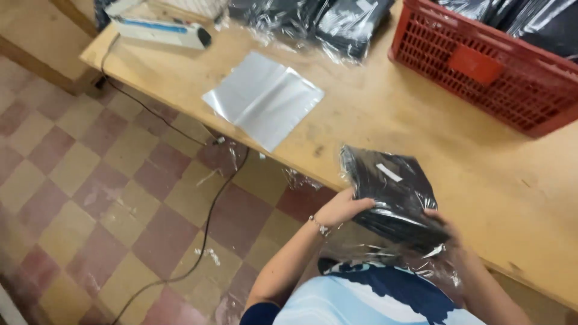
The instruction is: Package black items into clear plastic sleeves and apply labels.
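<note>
Your left hand and right hand both grip the bagged black garment at the table edge; the slick wrap could slip floorward.

a pale wooden table carries a flat clear plastic bag, a red slatted plastic crate, a white heat sealer and bagged black garments.

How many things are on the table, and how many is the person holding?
Black packed garment held in both hands: 1
Stack of clear empty bags: 1
Red crate: 1
Heat sealer: 1
Pile of black packed garments: 1
Total: 5
</note>
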